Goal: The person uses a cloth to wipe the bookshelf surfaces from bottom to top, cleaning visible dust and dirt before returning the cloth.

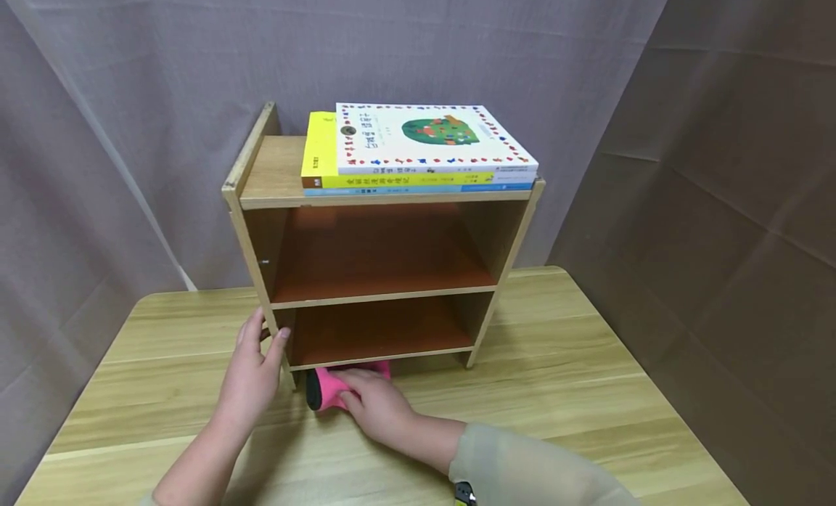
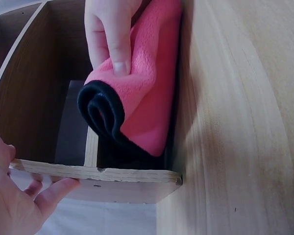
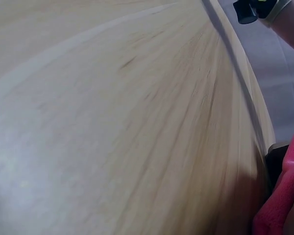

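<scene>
A small wooden shelf unit (image 1: 385, 300) stands on the table. My left hand (image 1: 251, 375) holds its left side panel (image 2: 112, 175) low down, the thumb at the front edge and the other fingers on the outer face. My right hand (image 1: 382, 408) grips a folded pink cloth (image 1: 332, 388) with a black border, at the opening below the lowest board. The left wrist view shows the cloth (image 2: 154, 93) folded over under the right fingers, its black-edged end curled into a loop. Only a strip of the cloth (image 3: 284, 196) appears in the right wrist view.
Several books (image 1: 418, 147) lie stacked on the unit's top board, a white-covered one uppermost. The wood-grain table (image 1: 562, 390) extends around the unit. Grey cloth hangings (image 1: 163, 92) stand behind and at the sides.
</scene>
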A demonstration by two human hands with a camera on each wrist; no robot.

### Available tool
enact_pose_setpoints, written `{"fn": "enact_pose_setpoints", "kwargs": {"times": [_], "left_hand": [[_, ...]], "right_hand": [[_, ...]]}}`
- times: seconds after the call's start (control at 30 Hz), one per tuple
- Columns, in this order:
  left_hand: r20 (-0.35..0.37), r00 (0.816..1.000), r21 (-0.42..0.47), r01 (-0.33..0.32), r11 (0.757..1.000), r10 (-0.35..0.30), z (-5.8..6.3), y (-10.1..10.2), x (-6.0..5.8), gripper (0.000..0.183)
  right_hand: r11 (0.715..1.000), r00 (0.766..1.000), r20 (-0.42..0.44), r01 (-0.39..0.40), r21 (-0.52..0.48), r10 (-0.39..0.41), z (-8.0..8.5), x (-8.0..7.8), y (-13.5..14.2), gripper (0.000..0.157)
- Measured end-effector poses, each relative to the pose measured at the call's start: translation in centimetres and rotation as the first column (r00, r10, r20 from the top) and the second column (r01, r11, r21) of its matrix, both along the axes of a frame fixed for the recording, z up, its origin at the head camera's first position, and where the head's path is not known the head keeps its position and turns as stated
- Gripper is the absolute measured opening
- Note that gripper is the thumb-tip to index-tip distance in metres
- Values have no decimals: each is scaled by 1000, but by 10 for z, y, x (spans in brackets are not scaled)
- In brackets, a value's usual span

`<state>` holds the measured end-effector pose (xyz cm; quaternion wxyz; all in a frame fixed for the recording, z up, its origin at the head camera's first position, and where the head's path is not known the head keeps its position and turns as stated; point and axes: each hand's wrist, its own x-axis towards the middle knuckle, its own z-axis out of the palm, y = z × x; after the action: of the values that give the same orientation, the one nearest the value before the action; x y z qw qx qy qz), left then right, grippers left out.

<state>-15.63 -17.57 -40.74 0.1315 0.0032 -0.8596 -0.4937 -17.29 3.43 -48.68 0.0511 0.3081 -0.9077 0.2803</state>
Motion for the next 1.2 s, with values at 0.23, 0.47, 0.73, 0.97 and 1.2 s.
{"fn": "enact_pose_setpoints", "kwargs": {"times": [0.23, 0.47, 0.73, 0.97, 1.2], "left_hand": [[3, 1000, 3, -4, 1000, 4, 0, 0, 0, 45], [-5, 1000, 1, -12, 1000, 12, -1, 0, -1, 46], [-12, 1000, -8, -13, 1000, 13, -2, 0, -1, 44], [-16, 1000, -19, -17, 1000, 16, -4, 0, -1, 43], [-15, 1000, -24, -17, 1000, 16, -3, 0, -1, 42]], "right_hand": [[1000, 1000, 15, 1, -9, -1, -1, 0, -11, 36], [1000, 1000, 1, 3, 7, -3, 1, 0, -18, 37], [996, 998, -37, -45, 81, 48, 3, -1, -25, 37], [984, 998, -24, -47, 174, 52, 2, -2, -29, 39], [963, 997, -7, -69, 262, 73, 0, -6, -31, 40]]}}
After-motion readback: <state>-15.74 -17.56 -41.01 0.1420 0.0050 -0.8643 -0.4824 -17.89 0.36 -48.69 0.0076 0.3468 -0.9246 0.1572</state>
